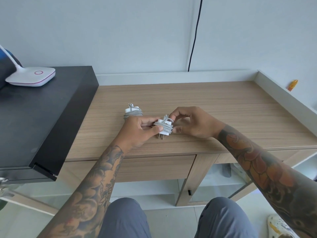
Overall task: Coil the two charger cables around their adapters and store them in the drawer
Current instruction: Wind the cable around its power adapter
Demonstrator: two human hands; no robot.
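We hold the second adapter [163,126], grey cable wound round it, just above the counter [214,107], prongs down. Our left hand [137,131] grips its side; our right hand [187,122] seems to pinch the cable end. Behind the left hand lies the first coiled adapter [133,112]. Below, the drawer [154,167] is closed.

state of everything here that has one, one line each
first charger: cable fully coiled round the adapter, lying on the desk, untouched
second charger: cable wound round the adapter, prongs pointing down, held over the desk
left hand: grips the second charger
right hand: fingers pinch the cable end at the top of the second charger
drawer: closed
lamp base: light not visibly on
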